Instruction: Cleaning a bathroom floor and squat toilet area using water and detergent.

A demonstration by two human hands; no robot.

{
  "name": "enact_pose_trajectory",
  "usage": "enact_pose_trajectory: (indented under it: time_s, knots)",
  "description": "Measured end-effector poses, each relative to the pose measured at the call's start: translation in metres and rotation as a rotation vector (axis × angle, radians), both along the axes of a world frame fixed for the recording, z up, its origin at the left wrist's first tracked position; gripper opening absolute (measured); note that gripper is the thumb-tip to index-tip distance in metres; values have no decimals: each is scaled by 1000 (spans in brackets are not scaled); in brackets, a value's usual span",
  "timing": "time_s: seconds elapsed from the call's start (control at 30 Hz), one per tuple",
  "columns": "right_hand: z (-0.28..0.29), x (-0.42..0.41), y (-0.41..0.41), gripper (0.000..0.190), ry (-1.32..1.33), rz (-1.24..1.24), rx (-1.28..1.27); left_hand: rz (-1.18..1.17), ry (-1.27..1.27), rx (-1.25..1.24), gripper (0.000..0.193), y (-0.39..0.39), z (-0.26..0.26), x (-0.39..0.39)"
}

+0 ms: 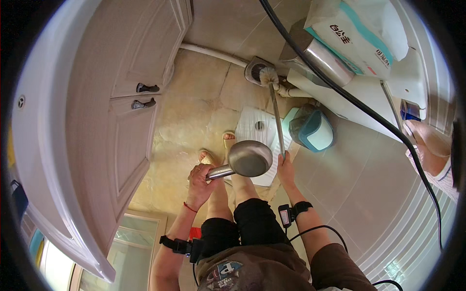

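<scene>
My left hand (200, 183) grips the handle of a metal water ladle (251, 159). The ladle's round bowl hangs above the white squat toilet pan (269, 177) and hides part of it. In my right hand (286, 170) is the metal handle of a toilet brush (276, 112), pointing away from me. Its pale bristle head (268, 76) overlaps the edge of the floor drain (257, 69) in this view; whether it touches the drain is unclear. Streaks like running water show across the far part of the pan.
A wet tiled floor (196, 98) lies under my slippers. To the left is a washbasin cabinet (133, 47). A blue and white waste bin (316, 131) stands right of the pan. A black cable (349, 98) crosses the right side. Tissue packs (353, 40) sit at the upper right.
</scene>
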State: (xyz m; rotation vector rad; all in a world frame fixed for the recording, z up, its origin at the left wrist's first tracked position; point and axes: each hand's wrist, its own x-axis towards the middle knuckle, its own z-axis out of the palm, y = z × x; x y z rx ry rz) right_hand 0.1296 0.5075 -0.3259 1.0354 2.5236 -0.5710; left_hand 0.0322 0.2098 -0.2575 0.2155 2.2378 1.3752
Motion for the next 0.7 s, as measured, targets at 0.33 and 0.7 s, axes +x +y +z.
enact_pose_trajectory:
  time_s: [0.33,0.7]
  knots:
    - [34,-95,59,41,-329,244,171,-27,159,-110,27,3,9,-8]
    - [29,-77,80,42,-141,141,-22,37,16,-85,26,-2,3,-5]
